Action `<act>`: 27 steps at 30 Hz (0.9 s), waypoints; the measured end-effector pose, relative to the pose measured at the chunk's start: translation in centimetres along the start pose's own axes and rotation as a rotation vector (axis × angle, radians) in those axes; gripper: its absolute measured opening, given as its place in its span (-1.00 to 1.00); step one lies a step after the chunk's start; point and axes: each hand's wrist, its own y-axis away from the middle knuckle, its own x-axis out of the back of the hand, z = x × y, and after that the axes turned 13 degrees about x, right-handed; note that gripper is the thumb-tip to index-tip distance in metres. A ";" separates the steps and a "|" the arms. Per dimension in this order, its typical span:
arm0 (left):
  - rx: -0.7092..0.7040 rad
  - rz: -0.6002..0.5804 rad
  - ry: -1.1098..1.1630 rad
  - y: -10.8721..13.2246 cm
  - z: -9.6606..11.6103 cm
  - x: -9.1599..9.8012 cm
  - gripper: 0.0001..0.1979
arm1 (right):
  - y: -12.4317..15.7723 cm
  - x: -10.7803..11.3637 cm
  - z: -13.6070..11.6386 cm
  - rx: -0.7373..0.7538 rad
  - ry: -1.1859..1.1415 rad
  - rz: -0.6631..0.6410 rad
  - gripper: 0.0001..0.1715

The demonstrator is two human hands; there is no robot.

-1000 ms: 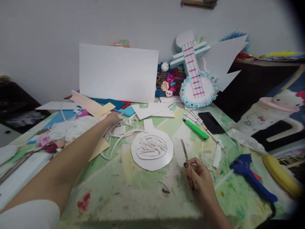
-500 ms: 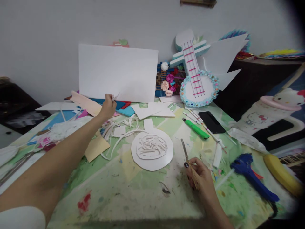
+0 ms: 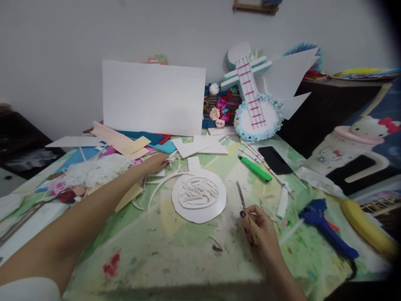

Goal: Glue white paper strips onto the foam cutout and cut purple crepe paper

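Note:
My left hand point(image 3: 156, 162) reaches far forward and lies low among white paper strips and scraps point(image 3: 163, 177) on the table; its fingers are curled over the scraps and what they hold is hidden. My right hand point(image 3: 261, 230) rests on the table near the front right, closed on small scissors point(image 3: 242, 196) whose blades point away from me. Between the hands lies a white paper disc point(image 3: 199, 196) with several short paper strips laid on it.
A green cutter point(image 3: 254, 168), a black phone point(image 3: 275, 159) and thin sticks lie right of the disc. A blue glue gun point(image 3: 326, 234) lies at the right. A white board point(image 3: 153, 97) and a foam guitar craft point(image 3: 253, 104) lean on the wall. Coloured paper is piled at left.
My left hand, raised near the white board half a second ago with a strip in its fingers, has come back down onto the paper scraps. The right hand has stayed put.

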 end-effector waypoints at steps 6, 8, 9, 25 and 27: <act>0.187 0.219 0.186 0.1 1.2 3.5 -0.77 | 0.2 0.1 0.2 0.019 0.031 0.005 -0.47; 0.250 0.207 0.460 0.9 2.7 4.6 -0.72 | 0.1 0.0 0.2 0.039 0.065 -0.006 -0.49; 0.270 0.168 0.653 1.4 3.7 5.0 -0.71 | 0.0 0.0 0.2 0.048 0.088 -0.019 -0.50; -0.175 -0.298 0.996 6.5 16.5 0.9 -0.66 | -6.1 -2.2 -9.5 0.486 1.245 -0.541 -0.58; -0.164 -0.259 0.997 6.6 17.1 0.1 -0.66 | -6.8 -2.9 -9.2 0.490 1.304 -0.576 -0.55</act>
